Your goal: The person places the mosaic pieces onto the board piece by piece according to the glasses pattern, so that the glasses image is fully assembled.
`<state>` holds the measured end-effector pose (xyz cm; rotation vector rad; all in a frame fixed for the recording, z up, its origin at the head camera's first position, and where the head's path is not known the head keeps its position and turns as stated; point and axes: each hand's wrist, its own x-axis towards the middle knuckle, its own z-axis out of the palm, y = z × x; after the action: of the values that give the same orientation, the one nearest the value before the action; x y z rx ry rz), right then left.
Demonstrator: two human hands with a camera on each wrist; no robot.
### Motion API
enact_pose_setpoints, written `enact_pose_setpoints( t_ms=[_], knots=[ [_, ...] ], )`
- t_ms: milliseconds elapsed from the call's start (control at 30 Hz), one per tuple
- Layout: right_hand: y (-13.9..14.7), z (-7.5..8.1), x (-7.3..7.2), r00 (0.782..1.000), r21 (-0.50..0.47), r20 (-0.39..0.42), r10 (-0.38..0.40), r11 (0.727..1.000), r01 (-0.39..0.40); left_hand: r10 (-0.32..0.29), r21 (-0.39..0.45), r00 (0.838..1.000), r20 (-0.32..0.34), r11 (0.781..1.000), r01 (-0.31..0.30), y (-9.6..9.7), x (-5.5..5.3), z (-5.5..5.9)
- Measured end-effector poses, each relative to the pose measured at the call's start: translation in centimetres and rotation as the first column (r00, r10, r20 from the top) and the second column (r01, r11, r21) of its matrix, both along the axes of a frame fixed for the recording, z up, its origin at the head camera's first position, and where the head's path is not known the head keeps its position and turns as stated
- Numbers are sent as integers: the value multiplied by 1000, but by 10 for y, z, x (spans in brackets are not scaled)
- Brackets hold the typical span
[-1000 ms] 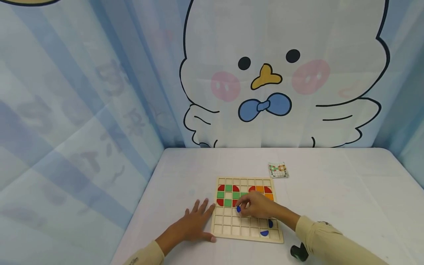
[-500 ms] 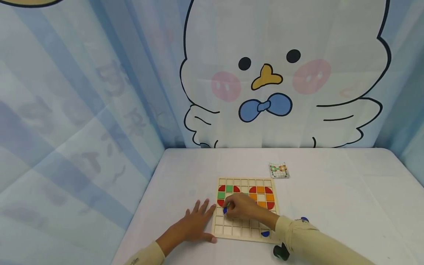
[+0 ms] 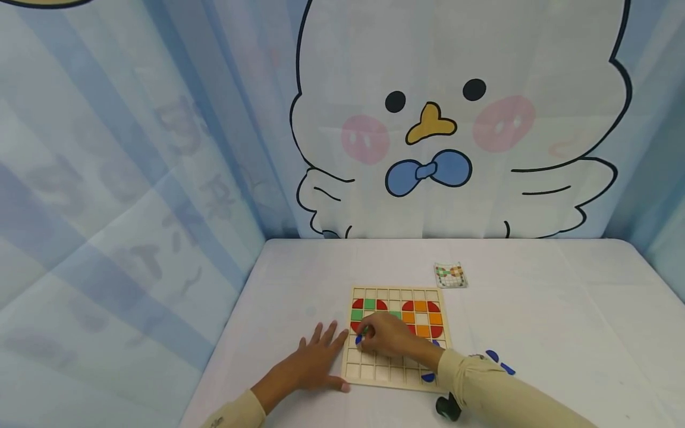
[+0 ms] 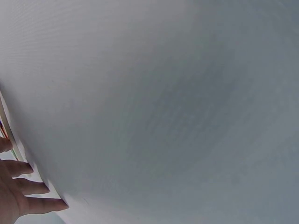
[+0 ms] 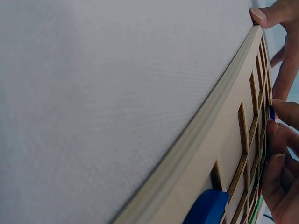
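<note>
A square wooden grid board (image 3: 382, 373) lies on the table, with red, green and orange tiles set in its upper rows. My right hand (image 3: 389, 334) is over its left middle part and pinches a small blue rounded tile (image 3: 358, 340) at a cell near the left edge. In the right wrist view the fingertips of that hand (image 5: 282, 163) are close to the grid. My left hand (image 3: 316, 364) rests flat with spread fingers beside the board's left edge, its fingertips at the frame. Another blue half-round tile (image 3: 428, 377) lies loose on the board's lower right.
Two more blue tiles (image 3: 492, 355) lie on the table right of the board. A small pattern card (image 3: 451, 276) sits behind the board. A dark green object (image 3: 448, 408) is beneath my right sleeve. Printed curtains (image 3: 428, 214) hang behind and left of the table.
My right hand has moved left across the board with the blue tile, from the middle columns to the left edge, then slowed. The left hand has stayed in place.
</note>
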<state>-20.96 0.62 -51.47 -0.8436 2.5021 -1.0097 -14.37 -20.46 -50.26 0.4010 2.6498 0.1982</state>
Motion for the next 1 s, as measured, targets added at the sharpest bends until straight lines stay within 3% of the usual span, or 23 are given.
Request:
enact_pose_setpoints(
  t_ms=[433, 667, 1000],
  knots=[
    [1, 1, 0, 999, 12, -40, 8, 1000, -8, -7, 7, 1000, -5, 1000, 7, 3, 1, 5],
    [1, 1, 1, 999, 29, -38, 8, 1000, -7, -4, -3, 1000, -9, 1000, 4, 3, 0, 1],
    [22, 4, -2, 995, -59, -24, 101, 993, -102, 4, -6, 1000, -19, 1000, -4, -1, -1, -6]
  ],
)
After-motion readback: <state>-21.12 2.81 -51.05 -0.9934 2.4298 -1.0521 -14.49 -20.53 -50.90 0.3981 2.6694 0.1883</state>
